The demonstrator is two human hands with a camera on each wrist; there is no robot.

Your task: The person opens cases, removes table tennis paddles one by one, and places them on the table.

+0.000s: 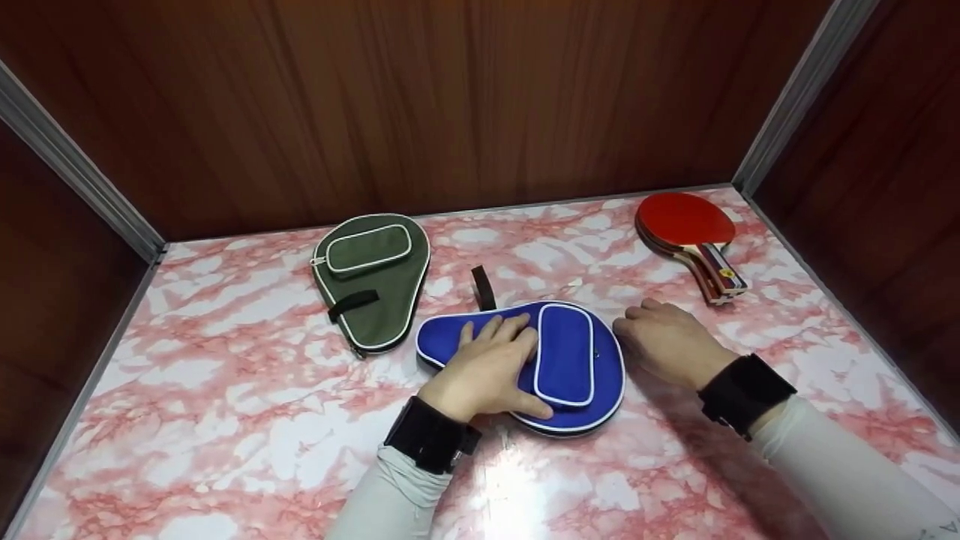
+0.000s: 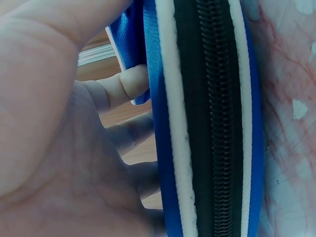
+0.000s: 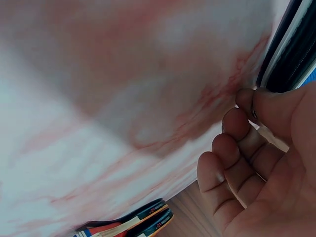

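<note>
A blue table tennis paddle case (image 1: 517, 367) with white piping and a raised pocket lies flat, its narrow end to the left. My left hand (image 1: 487, 367) rests on top with fingers spread, the thumb by the pocket's lower edge. Up close in the left wrist view, the case's black zipper (image 2: 219, 123) runs along its side, teeth together there. At the rounded right end is my right hand (image 1: 667, 337). Its thumb and forefinger (image 3: 236, 121) pinch at the case's zipper edge, on what appears to be the zipper pull, mostly hidden by the fingertips.
An olive green paddle case (image 1: 390, 292) lies to the left with a black strap (image 1: 354, 301). At the back right, red table tennis paddles (image 1: 686, 217) are stacked. Another black strap (image 1: 484, 288) sticks out behind the blue case. Wooden panels (image 1: 450, 105) border the marbled table (image 1: 247, 420).
</note>
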